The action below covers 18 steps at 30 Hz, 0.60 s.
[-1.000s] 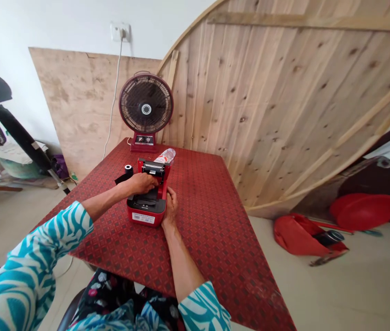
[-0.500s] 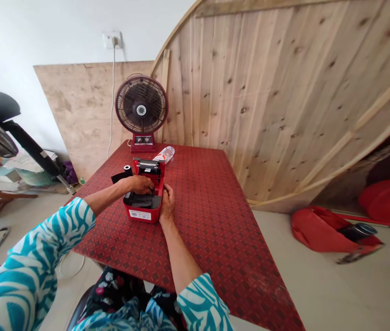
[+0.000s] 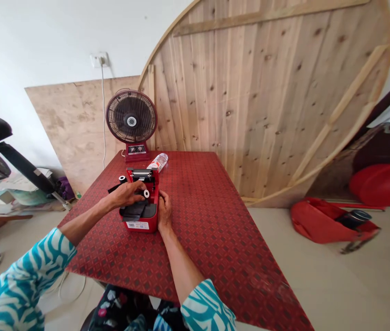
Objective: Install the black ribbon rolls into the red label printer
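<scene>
roll (image 3: 146, 193), round with a white ring-shaped end, was pinched in the left hand (image 3: 128, 193) at the open, boxy red machine (image 3: 152, 223) on the diamond-patterned table (image 3: 212, 239). the right hand (image 3: 164, 212), loosely curved, rested against the machine's side.
</scene>
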Tool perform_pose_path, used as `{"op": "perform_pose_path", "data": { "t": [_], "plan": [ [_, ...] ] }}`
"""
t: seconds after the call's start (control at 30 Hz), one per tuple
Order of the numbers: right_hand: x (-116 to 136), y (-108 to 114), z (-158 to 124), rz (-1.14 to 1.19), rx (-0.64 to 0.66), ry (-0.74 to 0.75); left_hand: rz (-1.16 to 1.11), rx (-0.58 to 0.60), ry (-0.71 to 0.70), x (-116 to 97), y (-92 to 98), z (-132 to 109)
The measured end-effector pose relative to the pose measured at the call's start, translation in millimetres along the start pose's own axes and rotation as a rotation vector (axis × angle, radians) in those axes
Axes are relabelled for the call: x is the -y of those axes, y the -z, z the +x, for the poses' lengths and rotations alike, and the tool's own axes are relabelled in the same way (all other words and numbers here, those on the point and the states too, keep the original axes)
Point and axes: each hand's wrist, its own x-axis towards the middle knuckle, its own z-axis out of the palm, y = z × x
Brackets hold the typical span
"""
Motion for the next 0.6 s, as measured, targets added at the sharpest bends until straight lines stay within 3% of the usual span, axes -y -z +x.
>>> {"op": "perform_pose_path", "data": {
  "t": [0.17, 0.37, 0.5, 0.6],
  "plan": [
    [-1.5, 2.0, 0.7, 0.026, 0.007, -0.008, -0.297, -0.165, 0.087, 16.4, 29.0, -30.8],
    [-7.0, 3.1, 3.2, 0.063, -0.004, -0.043, -0.606, -0.428, 0.279, 84.2, 63.8, -51.4],
    [-5.9, 4.6, 3.4, 0.044, -0.003, -0.055, -0.659, -0.541, 0.373, 132.4, 61.3, -43.2],
    [-4.6, 5.5, 3.6, 0.027, -0.013, -0.051, -0.655, -0.532, 0.402, 155.8, 48.9, -32.2]
  ]
}}
